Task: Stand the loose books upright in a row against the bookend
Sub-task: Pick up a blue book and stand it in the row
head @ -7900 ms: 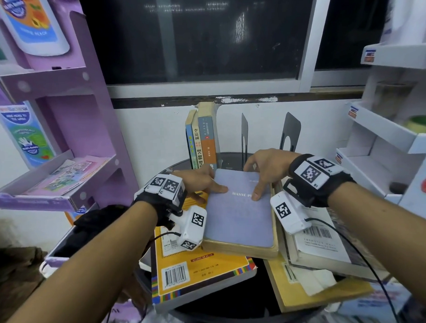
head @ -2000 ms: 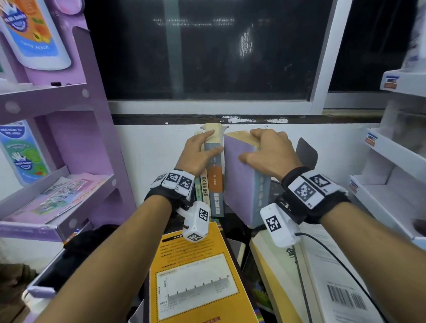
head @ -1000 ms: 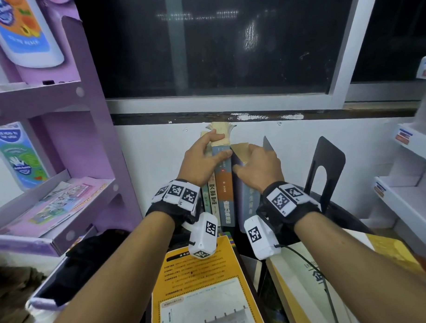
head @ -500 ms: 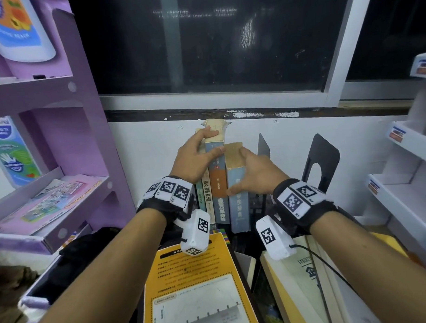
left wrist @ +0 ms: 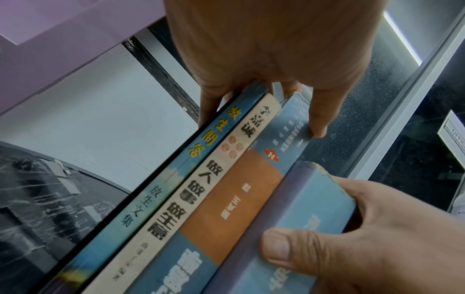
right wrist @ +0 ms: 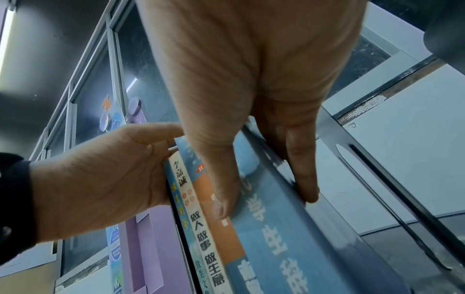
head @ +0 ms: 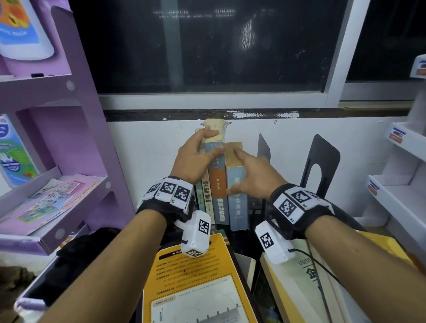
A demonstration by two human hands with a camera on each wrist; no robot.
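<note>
Several books stand upright in a row against the white wall in the head view. My left hand (head: 212, 142) grips the tops of the older ones, its thumb on the orange-and-blue book (head: 217, 185). My right hand (head: 241, 172) holds the blue-spined book (head: 237, 208) at the row's right end, thumb on the spine, fingers on its far side. Two metal bookends stand just right of it: a grey one (head: 263, 147) seen edge-on and a black one (head: 320, 157). The left wrist view shows my left hand (left wrist: 264, 95) over the spines. The right wrist view shows my right hand (right wrist: 264, 199) round the blue book (right wrist: 289, 238).
A yellow book (head: 194, 282) lies flat in front of the row. A stack of loose books (head: 308, 291) lies to its right. A purple shelf unit (head: 60, 118) stands at the left and a white shelf unit (head: 401, 191) at the right. A dark window is above.
My right hand lifted the blue book off the flat pile, turned it upright and set it against the row's right end. My left hand has stayed on the standing books.
</note>
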